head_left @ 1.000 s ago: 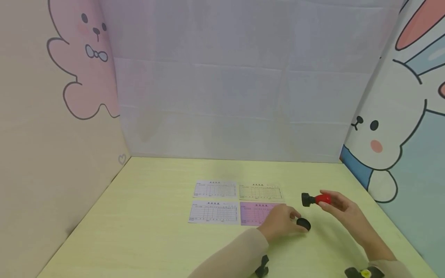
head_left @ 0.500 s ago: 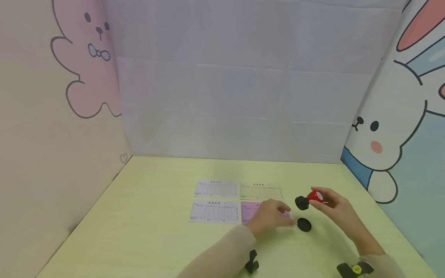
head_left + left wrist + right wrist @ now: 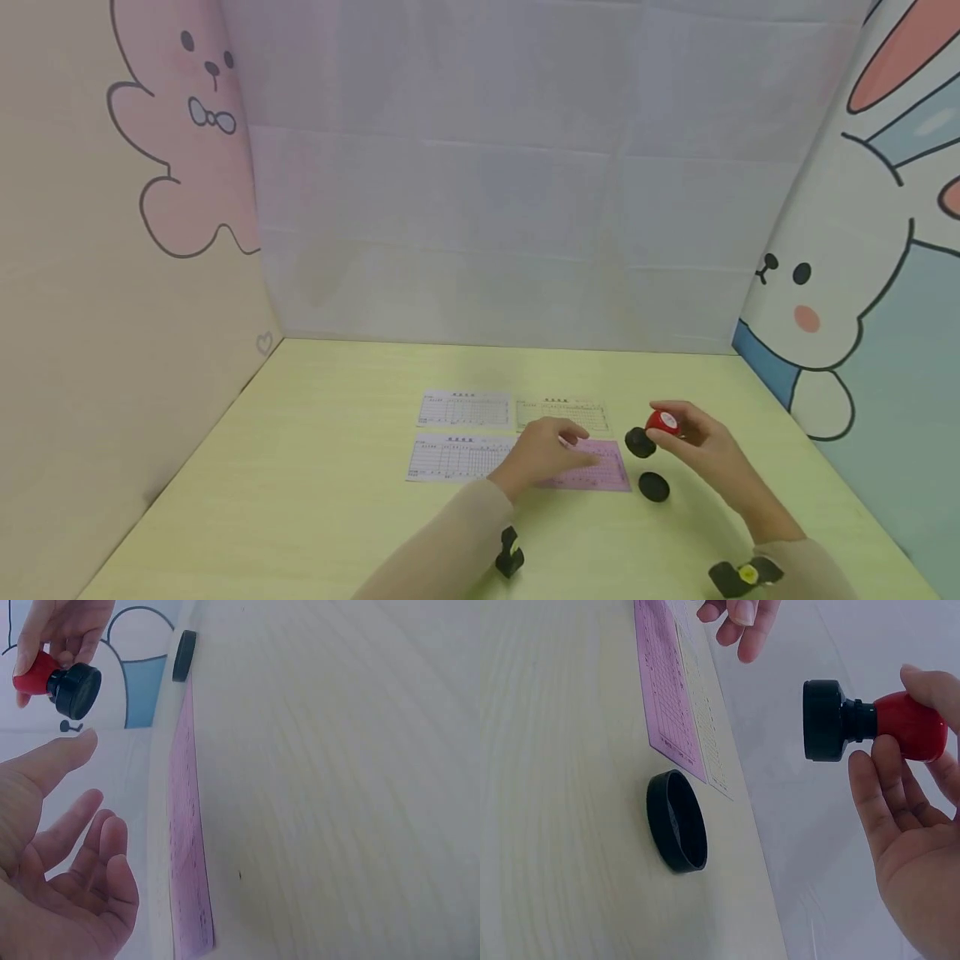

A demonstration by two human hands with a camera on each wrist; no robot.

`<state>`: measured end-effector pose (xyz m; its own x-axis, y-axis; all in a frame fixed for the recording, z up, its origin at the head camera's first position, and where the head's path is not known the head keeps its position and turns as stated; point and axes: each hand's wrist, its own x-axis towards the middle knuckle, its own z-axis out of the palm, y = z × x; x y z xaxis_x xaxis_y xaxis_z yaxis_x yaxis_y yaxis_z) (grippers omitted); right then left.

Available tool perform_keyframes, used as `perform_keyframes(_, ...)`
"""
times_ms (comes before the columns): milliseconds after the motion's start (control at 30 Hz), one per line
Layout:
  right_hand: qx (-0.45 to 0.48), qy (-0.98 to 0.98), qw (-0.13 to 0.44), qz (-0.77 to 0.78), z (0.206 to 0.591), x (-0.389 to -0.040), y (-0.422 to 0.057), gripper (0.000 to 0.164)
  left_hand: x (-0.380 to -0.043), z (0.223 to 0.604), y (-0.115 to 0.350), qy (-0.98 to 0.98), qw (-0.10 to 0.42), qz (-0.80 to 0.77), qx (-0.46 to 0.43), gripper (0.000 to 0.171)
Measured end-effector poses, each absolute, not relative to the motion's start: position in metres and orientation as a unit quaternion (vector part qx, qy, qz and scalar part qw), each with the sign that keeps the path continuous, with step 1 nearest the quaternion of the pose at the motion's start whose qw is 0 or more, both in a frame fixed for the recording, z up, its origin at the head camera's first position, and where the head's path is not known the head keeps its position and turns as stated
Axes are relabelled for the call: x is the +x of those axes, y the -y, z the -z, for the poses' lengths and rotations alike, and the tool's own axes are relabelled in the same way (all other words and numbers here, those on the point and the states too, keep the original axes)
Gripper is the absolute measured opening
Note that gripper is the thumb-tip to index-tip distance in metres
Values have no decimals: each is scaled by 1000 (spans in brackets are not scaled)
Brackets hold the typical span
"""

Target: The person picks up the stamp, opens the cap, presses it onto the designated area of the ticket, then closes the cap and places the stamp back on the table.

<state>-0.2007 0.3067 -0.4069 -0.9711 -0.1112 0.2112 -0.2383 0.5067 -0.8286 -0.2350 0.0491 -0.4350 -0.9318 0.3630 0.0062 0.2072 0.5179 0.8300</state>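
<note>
Over pale-yellow wood-grained tabletop (image 3: 337,500), pinching red-handled, black-headed round stamp (image 3: 865,721) in right hand (image 3: 697,450), aloft right of pink printed paper form (image 3: 667,686), near round black cap (image 3: 654,487); spreading empty left hand (image 3: 542,454) loosely above form. Probably best levelling stamp, avoiding smudges.

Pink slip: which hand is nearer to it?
Left. In the head view, the left hand overlaps the left part of the pink slip; the right hand is beyond the slip's right edge, holding the red-handled stamp.
</note>
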Motion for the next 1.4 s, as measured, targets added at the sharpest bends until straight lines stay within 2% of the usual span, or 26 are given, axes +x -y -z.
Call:
perform_keyframes(200,132,856,55,-497,406,-205,-296,42,-242,437,-27,-871,78,-459,155,41)
perform_keyframes(467,140,856,40,-496,407,-211,-283,48,-252,439,12,-864,59,-475,156,40)
perform_keyframes(933,151,844,10,-514,408,-212,-271,47,-270,428,106,-894,-31,-423,148,31)
perform_keyframes(1400,168,848,6,-503,414,-216,-264,47,-294,439,155,-910,-33,-396,121,34)
